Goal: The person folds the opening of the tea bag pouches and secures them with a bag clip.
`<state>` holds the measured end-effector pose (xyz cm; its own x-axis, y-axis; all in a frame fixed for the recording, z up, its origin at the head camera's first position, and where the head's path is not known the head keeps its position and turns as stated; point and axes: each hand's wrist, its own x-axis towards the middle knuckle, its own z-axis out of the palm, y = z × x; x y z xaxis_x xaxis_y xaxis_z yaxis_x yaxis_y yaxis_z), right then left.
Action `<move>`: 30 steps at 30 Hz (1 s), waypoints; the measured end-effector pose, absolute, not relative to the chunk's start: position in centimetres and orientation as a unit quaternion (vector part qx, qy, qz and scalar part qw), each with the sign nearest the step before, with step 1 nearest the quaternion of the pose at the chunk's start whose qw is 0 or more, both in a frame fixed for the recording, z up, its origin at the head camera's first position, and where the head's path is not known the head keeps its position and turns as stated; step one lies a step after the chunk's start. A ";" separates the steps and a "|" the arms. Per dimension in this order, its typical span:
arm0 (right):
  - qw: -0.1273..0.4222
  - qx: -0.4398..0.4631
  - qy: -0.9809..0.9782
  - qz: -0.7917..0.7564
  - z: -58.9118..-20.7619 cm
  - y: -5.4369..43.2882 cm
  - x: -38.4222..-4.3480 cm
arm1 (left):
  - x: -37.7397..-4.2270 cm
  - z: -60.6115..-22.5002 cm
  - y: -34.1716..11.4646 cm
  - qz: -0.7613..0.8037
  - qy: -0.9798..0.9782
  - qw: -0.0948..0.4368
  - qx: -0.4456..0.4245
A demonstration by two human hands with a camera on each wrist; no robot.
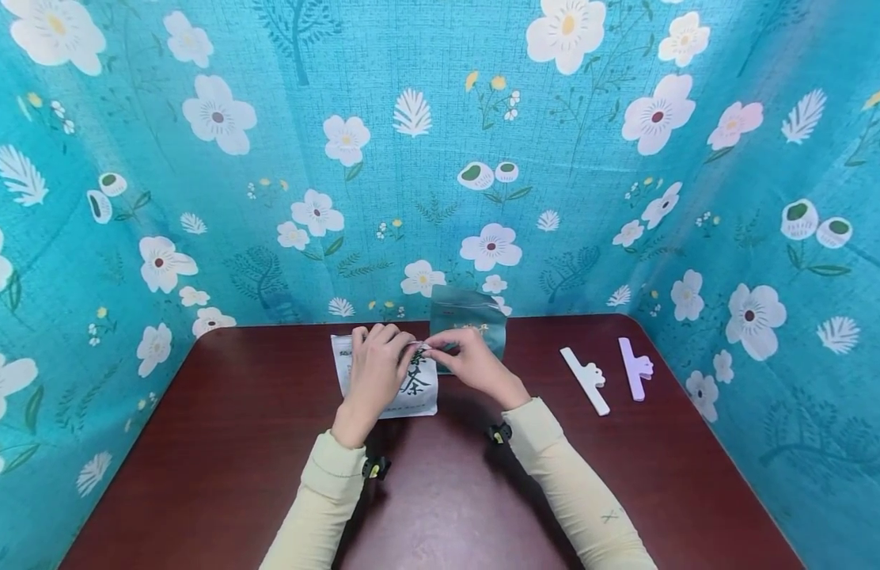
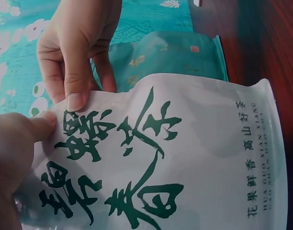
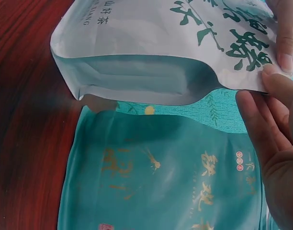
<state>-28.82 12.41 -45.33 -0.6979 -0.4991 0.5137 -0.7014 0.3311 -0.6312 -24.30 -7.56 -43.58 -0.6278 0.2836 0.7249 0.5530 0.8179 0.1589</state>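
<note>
A white tea bag (image 1: 415,405) with large green characters stands on the table, its top held in both hands. My left hand (image 1: 374,366) grips its upper edge from the left; in the left wrist view the thumb lies on the printed front and the other fingers are mostly hidden. At the top right corner, my right hand (image 3: 278,127) pinches the edge between thumb and fingers. The side gusset of the white bag (image 3: 132,76) shows in the right wrist view. Just behind and to the right stands a green tea bag (image 1: 457,305) with gold characters, untouched by either hand.
To the right lie a white sealing clip (image 1: 586,382) and a lilac sealing clip (image 1: 634,369), side by side on the dark red table (image 1: 269,475). A blue flowered curtain (image 1: 383,182) surrounds the table's back and sides.
</note>
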 end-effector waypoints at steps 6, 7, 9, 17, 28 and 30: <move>0.130 0.382 -0.809 0.429 -45.2 12.4 -28.8 | -24.4 -43.9 -7.3 -0.199 -0.877 0.369 -0.234; 0.130 0.383 -0.808 0.428 -45.2 12.4 -28.7 | -24.4 -44.0 -7.3 -0.202 -0.876 0.370 -0.235; 0.129 0.386 -0.808 0.426 -45.2 12.4 -28.7 | -24.4 -44.1 -7.4 -0.208 -0.873 0.372 -0.236; 0.147 0.360 -0.808 0.442 -45.5 11.7 -28.3 | -24.6 -44.4 -7.6 -0.219 -0.870 0.375 -0.235; 0.180 0.363 -0.794 0.454 -45.2 11.4 -28.4 | -24.9 -44.7 -7.6 -0.217 -0.863 0.389 -0.238; 0.176 0.366 -0.793 0.453 -45.3 11.5 -28.5 | -25.0 -44.7 -7.6 -0.215 -0.864 0.388 -0.237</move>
